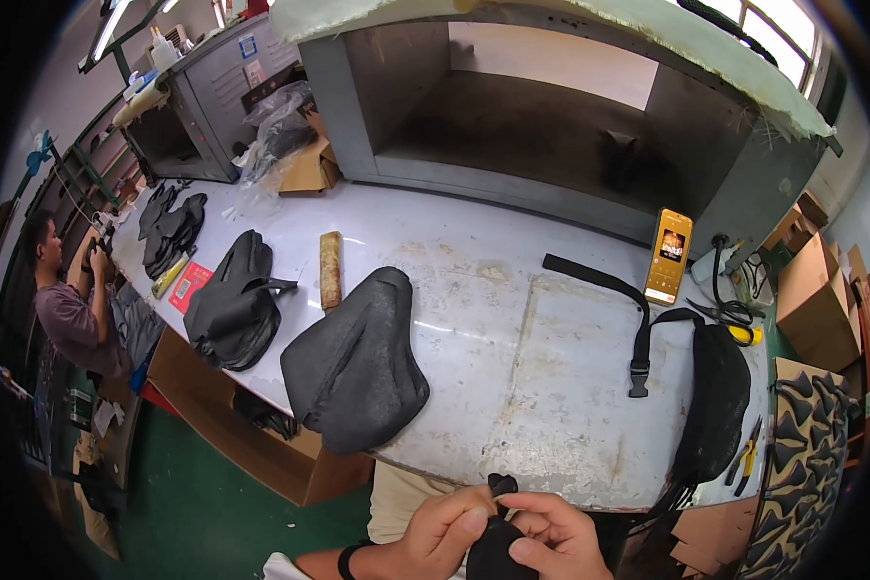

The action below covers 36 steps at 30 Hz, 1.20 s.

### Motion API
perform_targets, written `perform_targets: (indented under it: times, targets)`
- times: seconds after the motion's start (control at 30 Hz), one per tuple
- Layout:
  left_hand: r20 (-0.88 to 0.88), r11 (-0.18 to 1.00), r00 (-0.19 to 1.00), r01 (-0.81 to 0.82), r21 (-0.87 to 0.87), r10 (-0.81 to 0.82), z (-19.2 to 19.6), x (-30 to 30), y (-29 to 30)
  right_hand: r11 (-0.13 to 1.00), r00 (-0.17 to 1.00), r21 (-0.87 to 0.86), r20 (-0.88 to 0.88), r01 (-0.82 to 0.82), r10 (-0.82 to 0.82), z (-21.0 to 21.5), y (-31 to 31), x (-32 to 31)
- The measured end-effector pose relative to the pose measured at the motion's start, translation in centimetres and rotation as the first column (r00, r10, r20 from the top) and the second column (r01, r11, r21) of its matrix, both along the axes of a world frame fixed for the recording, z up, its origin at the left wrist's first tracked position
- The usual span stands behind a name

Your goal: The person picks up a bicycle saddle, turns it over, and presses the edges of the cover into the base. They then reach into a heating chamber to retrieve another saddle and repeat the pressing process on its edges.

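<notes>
Holding: left hand [445, 530] and right hand [551, 536] both pinch a small black fabric piece [498, 551]
Feel: probably soft, light, floppy
Grip: best near its edges

A scuffed white worktop [512, 329] carries a large dark grey moulded pad [358, 362] near its front edge. Just left of the pad lies a black bag [230, 304]; behind the pad, a short wooden block [331, 269]. Well right of the pad run a black buckle strap [628, 314], an upright orange phone [669, 256] and another black bag [715, 396].
</notes>
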<state>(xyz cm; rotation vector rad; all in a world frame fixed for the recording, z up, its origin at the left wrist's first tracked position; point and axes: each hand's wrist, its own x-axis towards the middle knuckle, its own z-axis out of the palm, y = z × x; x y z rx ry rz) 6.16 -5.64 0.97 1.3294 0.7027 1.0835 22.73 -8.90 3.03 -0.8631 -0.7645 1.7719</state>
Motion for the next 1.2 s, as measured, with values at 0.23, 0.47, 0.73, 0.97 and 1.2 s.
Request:
perform_targets:
  times: [0.23, 0.47, 0.73, 0.97, 1.2]
  targets:
    - [0.017, 0.926, 0.97, 0.236, -0.294, -0.241, -0.6, -1.8, 2.4, 0.999, 0.997, 0.042, -0.073, -0.02, 0.023, -0.4, -0.3, 0.1]
    - [-0.216, 0.984, 0.965, 0.128, -0.121, -0.151, -0.5, -1.5, 1.2, 0.985, 0.991, 0.118, 0.02, 0.129, -0.132, -1.1, -0.3, -0.3]
    - [0.003, 0.968, 0.998, 0.06, -0.243, -0.062, 0.0, 0.5, 1.4, 0.983, 0.957, -0.039, -0.225, 0.182, -0.186, -0.4, 1.0, -0.4]
    - [-0.194, 0.97, 0.964, 0.143, -0.196, -0.181, -0.4, -0.3, 2.0, 0.964, 0.971, 0.117, -0.032, 0.24, -0.238, -0.7, 1.6, -0.1]
    - [-0.112, 0.984, 0.992, 0.038, -0.176, -0.058, 0.3, 0.9, 1.7, 0.949, 0.935, 0.047, -0.196, 0.312, -0.297, 0.0, 1.8, -0.1]
